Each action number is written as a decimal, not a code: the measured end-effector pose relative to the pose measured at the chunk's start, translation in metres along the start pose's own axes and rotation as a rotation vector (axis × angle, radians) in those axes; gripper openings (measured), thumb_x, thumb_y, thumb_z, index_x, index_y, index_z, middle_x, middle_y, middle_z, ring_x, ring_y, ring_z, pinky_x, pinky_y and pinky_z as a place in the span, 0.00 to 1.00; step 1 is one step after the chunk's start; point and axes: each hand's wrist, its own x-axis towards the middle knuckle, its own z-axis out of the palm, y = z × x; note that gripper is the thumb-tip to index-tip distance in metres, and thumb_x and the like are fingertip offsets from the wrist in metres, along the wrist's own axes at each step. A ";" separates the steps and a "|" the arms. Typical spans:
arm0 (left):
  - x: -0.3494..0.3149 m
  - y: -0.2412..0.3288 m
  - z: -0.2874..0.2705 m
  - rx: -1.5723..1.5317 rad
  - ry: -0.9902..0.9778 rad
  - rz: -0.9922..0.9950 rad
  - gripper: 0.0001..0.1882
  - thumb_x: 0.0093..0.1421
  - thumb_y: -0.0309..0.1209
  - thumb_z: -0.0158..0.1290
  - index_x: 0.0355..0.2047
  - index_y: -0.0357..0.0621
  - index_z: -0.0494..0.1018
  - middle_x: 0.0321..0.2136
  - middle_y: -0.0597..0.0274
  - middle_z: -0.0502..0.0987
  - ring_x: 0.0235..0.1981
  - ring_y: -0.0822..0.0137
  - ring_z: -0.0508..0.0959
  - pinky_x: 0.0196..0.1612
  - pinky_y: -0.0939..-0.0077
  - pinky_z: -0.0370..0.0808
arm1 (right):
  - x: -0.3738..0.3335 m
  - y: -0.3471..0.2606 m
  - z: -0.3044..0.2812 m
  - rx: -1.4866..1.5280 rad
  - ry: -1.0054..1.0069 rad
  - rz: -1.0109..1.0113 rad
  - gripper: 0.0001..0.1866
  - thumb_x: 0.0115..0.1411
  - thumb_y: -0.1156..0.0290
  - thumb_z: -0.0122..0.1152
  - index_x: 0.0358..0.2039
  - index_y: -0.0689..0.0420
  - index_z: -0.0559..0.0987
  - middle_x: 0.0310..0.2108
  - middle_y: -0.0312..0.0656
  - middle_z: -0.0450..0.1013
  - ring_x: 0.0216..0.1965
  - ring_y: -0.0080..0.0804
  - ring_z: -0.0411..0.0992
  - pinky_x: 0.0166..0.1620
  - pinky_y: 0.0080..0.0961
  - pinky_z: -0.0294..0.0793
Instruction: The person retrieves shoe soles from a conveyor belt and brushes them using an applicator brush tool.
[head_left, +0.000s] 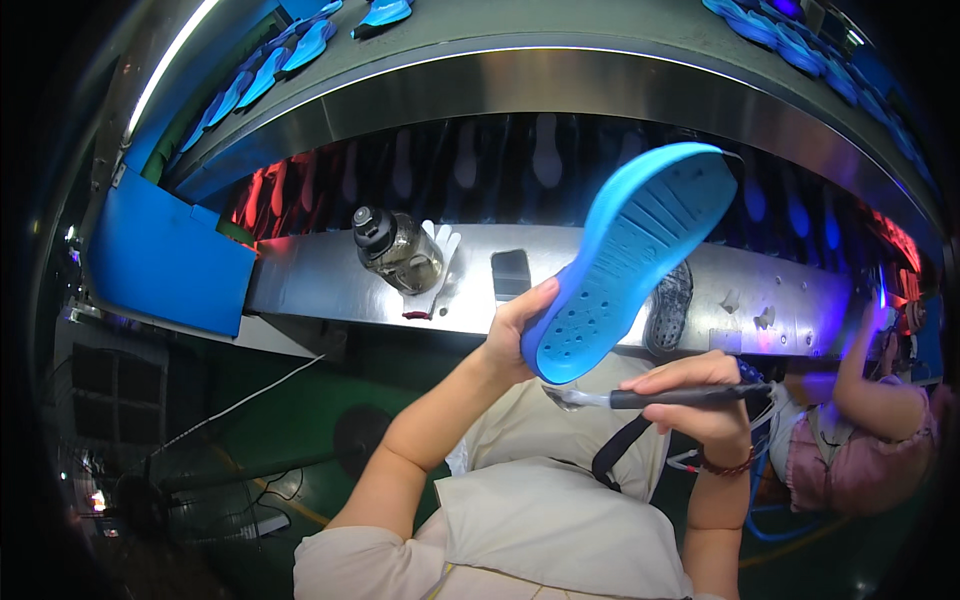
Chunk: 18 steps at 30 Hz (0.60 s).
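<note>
The blue sole (640,250), at two o'clock, seems mid-work: the left hand (520,330) clasps its heel side, while the right hand (705,405) grips a dark-handled tool (655,398), tip near the heel (contact unclear). How much remains, I can't tell.

The person's left hand (512,335) grips firmly, thumb extended, left forearm (430,420) slanting up rightward, while the right hand (705,400) pinches, fingers pointing left, above a near-vertical right forearm (714,515)!
</note>
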 end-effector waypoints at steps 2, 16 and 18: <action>0.000 0.005 -0.002 -0.011 -0.015 -0.051 0.29 0.59 0.43 0.38 0.56 0.37 0.54 0.46 0.48 0.68 0.45 0.60 0.72 0.48 0.68 0.69 | 0.004 -0.007 0.006 -0.045 0.124 0.040 0.12 0.46 0.85 0.58 0.35 0.65 0.77 0.33 0.47 0.75 0.20 0.16 0.70 0.21 0.10 0.70; -0.002 0.034 0.006 0.381 0.060 -0.629 0.33 0.54 0.47 0.47 0.53 0.32 0.60 0.47 0.48 0.68 0.43 0.64 0.72 0.47 0.72 0.69 | 0.010 -0.036 -0.032 -0.431 -0.430 -0.109 0.10 0.46 0.81 0.62 0.32 0.63 0.77 0.33 0.47 0.75 0.37 0.35 0.75 0.42 0.25 0.74; -0.005 0.032 0.008 0.377 0.093 -0.598 0.34 0.54 0.47 0.47 0.53 0.32 0.60 0.47 0.47 0.68 0.43 0.64 0.72 0.48 0.71 0.69 | 0.009 -0.031 -0.036 -0.418 -0.333 -0.143 0.11 0.45 0.80 0.63 0.33 0.63 0.77 0.34 0.47 0.75 0.38 0.35 0.75 0.42 0.25 0.74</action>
